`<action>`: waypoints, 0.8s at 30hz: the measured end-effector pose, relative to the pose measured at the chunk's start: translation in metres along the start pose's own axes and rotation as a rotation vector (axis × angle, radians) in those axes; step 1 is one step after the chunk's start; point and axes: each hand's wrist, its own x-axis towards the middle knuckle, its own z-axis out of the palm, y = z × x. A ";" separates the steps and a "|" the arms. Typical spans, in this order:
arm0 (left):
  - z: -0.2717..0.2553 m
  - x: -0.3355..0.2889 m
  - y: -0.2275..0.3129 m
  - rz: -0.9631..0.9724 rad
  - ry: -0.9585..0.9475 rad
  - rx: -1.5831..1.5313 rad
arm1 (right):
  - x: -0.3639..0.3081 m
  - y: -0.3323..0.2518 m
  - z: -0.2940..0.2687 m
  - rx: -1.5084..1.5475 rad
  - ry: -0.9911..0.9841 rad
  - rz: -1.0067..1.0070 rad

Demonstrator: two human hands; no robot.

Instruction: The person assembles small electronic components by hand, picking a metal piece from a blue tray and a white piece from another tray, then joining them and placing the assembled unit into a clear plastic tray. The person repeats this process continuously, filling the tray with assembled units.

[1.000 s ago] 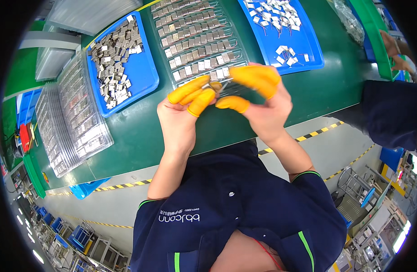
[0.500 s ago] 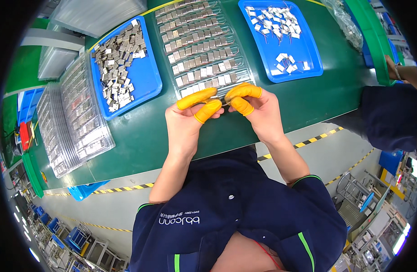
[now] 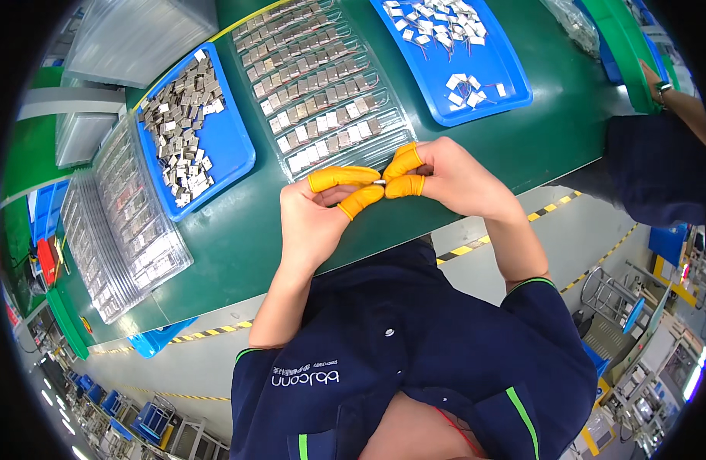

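Note:
My left hand (image 3: 314,218) pinches a small whitish block (image 3: 380,182) between its thumb and a finger, both in yellow finger cots. My right hand (image 3: 452,180), also with yellow cots on thumb and finger, is closed on the block's other side. Fingertips cover most of the block. Just beyond my hands lies a clear plastic tray (image 3: 403,136) with rows of small grey and white blocks, some with thin wires. Left of it, a blue tray (image 3: 234,157) holds a heap of grey metal blocks. The right blue tray (image 3: 483,84) has white blocks with thin dark and red wires.
A stack of filled clear trays (image 3: 126,238) sits at the left on the green table (image 3: 353,257). More clear trays (image 3: 138,38) are piled behind. At the right stands a green bin (image 3: 625,54), with another person's arm (image 3: 686,111) beside it.
My fingertips have come together, and the whitish block now shows between them. My right elbow has swung outward. The trays sit slightly farther left and higher in the view.

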 end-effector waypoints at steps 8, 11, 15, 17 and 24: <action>-0.003 0.026 0.001 0.071 0.189 -0.179 | 0.011 0.000 0.000 -0.168 0.544 -0.480; 0.001 0.029 0.003 0.072 0.201 -0.181 | 0.011 0.009 -0.001 -0.529 0.593 -0.693; 0.006 0.028 0.000 0.032 0.136 -0.267 | 0.014 0.012 0.000 -0.718 0.649 -0.758; 0.010 0.028 -0.003 0.184 0.205 -0.014 | 0.014 0.013 -0.008 -0.769 0.669 -0.759; 0.018 0.025 -0.004 0.562 0.029 1.240 | 0.020 0.025 -0.031 -0.942 0.632 -0.614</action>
